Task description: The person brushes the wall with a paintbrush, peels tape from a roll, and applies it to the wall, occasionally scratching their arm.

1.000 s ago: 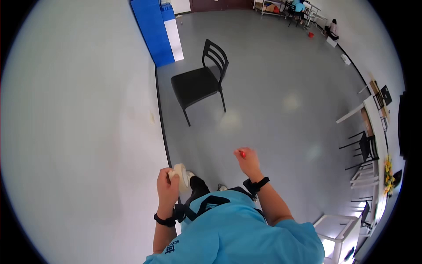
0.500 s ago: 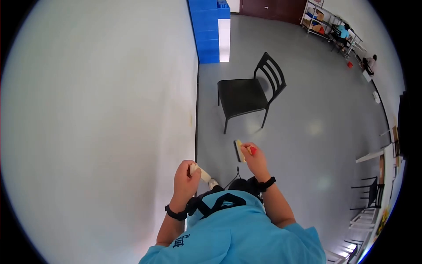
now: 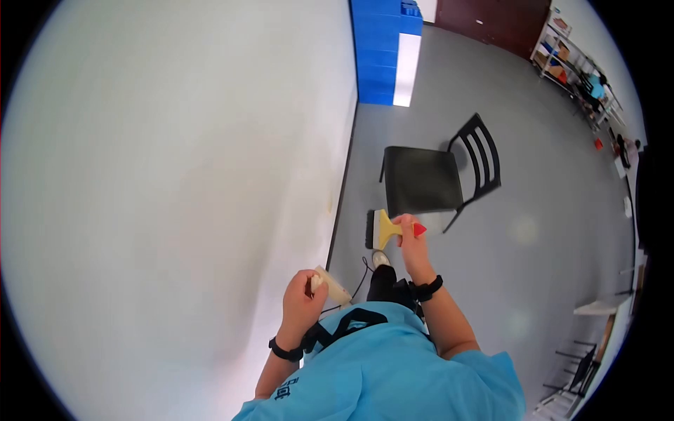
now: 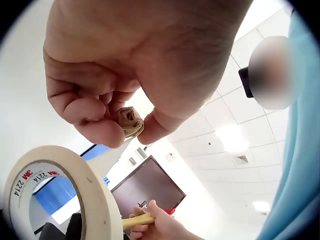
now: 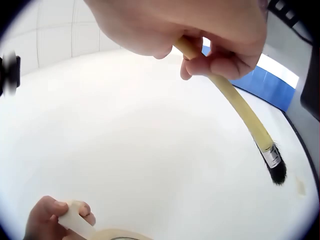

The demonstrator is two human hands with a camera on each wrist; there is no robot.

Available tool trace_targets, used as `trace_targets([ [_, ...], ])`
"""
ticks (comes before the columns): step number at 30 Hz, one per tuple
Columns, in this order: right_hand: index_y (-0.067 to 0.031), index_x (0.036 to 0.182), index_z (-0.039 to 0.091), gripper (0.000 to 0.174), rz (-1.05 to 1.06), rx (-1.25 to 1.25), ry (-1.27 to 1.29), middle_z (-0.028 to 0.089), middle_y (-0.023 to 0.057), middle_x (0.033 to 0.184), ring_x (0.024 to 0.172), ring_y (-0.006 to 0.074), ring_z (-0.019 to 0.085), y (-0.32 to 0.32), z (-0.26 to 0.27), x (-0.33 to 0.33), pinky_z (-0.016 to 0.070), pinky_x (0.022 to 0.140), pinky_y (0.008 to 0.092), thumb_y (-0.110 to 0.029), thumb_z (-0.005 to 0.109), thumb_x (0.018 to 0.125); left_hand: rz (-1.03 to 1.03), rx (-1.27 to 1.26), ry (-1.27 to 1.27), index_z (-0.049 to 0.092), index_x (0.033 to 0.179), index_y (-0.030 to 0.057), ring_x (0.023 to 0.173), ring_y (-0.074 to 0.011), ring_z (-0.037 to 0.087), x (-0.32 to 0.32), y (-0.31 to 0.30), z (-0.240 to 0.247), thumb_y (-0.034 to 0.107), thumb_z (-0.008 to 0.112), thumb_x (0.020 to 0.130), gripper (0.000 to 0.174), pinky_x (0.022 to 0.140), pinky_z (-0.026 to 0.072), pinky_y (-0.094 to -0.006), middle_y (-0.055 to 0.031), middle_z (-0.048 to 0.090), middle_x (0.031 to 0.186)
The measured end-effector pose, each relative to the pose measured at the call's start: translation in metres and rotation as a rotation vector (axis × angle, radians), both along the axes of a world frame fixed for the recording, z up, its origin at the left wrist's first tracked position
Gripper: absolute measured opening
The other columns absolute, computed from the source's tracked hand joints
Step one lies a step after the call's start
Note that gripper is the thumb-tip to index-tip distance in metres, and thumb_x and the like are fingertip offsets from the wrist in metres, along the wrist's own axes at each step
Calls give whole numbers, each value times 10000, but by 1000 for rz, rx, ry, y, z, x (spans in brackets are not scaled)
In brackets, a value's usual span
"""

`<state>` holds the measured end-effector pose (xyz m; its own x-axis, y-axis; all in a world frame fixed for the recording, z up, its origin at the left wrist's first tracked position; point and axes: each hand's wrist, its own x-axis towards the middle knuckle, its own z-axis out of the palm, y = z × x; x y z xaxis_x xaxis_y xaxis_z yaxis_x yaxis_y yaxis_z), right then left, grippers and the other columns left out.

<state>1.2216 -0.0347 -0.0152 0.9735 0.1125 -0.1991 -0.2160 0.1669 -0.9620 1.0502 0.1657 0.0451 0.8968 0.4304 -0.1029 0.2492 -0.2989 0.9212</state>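
My left hand [image 3: 302, 303] pinches a crumpled, rolled-up tape end [image 4: 130, 121] between thumb and fingers. From that end hangs a wide roll of masking tape [image 4: 95, 192], with a short strip joining the two. A flat paintbrush [image 3: 383, 230] with a yellow handle, red handle tip and black bristles is in my right hand [image 3: 414, 249], which grips it by the handle. The right wrist view has its bristles [image 5: 278, 173] pointing down, apart from the pale wall [image 5: 135, 130]. The left hand stands close to that wall, lower than the brush in the head view.
A black chair [image 3: 421, 179] stands ahead on the grey floor [image 3: 540, 175], just beyond the brush. Stacked blue boxes [image 3: 375, 56] line the wall farther off. A thin dark cable [image 3: 361, 282] lies by my shoe [image 3: 380, 259]. Another person [image 3: 597, 88] is at the back right.
My view has turned left toward the wall, so chair and boxes shift right in it. The right hand has turned the brush, bringing its bristles toward the wall. The left hand keeps its pinch.
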Motion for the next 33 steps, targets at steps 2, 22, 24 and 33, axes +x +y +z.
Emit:
trace_targets([
  [2, -50, 915, 600, 321, 8, -81, -133, 507, -12, 787, 693, 90, 488, 10, -16, 37, 421, 678, 245, -337, 488, 1005, 10, 37, -28, 570, 1017, 13, 686, -97, 521, 27, -3, -1, 99, 640, 858, 194, 614, 442, -241, -39, 568, 823],
  [22, -138, 1253, 505, 536, 465, 1147, 92, 539, -48, 896, 856, 99, 501, 169, 226, 247, 380, 749, 252, -587, 408, 977, 190, 148, 143, 613, 1001, 25, 668, -175, 577, 140, -47, 41, 159, 692, 797, 257, 618, 482, -288, -85, 610, 815],
  [24, -145, 1260, 500, 533, 509, 1172, 70, 533, -49, 894, 845, 90, 480, 191, 243, 244, 369, 746, 246, -588, 419, 974, 207, 129, 142, 612, 1000, 23, 666, -173, 576, 140, -35, 45, 155, 694, 795, 257, 614, 479, -286, -83, 611, 814],
  [33, -160, 1232, 517, 465, 654, 1130, 182, 497, -51, 869, 816, 77, 447, 238, 183, 249, 373, 731, 233, -529, 538, 950, 287, 120, 76, 601, 992, 11, 651, -154, 540, 155, -1, 43, 136, 700, 793, 255, 592, 451, -269, -77, 594, 799],
])
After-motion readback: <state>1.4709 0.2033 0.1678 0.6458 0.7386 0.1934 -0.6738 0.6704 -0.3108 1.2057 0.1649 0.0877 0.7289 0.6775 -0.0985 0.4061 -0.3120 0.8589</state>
